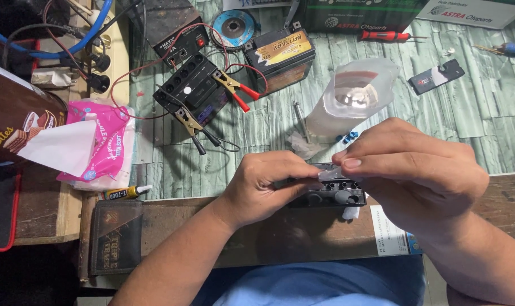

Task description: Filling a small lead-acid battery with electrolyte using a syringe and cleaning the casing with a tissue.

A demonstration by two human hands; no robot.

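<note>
A small black battery [331,194] with a row of round filler holes on top rests at the near edge of the bench. My left hand [266,184] grips its left end. My right hand [413,167] reaches over it from the right, pinching a strip of clear tape [329,174] at the battery's top. Both thumbs meet at the strip. Most of the battery's body is hidden under my hands.
Behind stand a clear plastic bottle [354,99], small blue caps [348,136], a second black battery [192,90] with clamp leads, a third battery [280,54], a pink tissue pack [101,144], a glue tube [124,192] and a red screwdriver [382,35].
</note>
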